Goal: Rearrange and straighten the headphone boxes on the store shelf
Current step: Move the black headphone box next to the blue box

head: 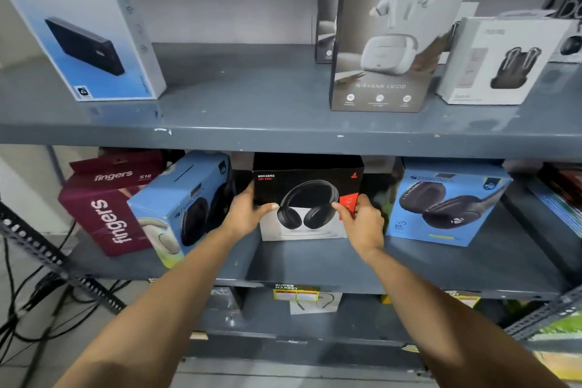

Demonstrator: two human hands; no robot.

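A black headphone box (307,181) marked Rockerz stands upright in the middle of the grey middle shelf (315,265). My left hand (247,213) grips its left edge and my right hand (362,217) grips its right edge, thumbs on the front face. To its left a blue headphone box (176,198) stands turned at an angle, leaning against a maroon box (104,211) marked fingers. A second blue headphone box (447,202) stands to the right, slightly tilted.
The upper shelf (252,126) carries a white-blue power bank box (78,25) at left, a grey earbuds box (387,35) and a white earbuds box (500,60) at right. Cables (28,299) hang at lower left. More packages (560,198) lie at far right.
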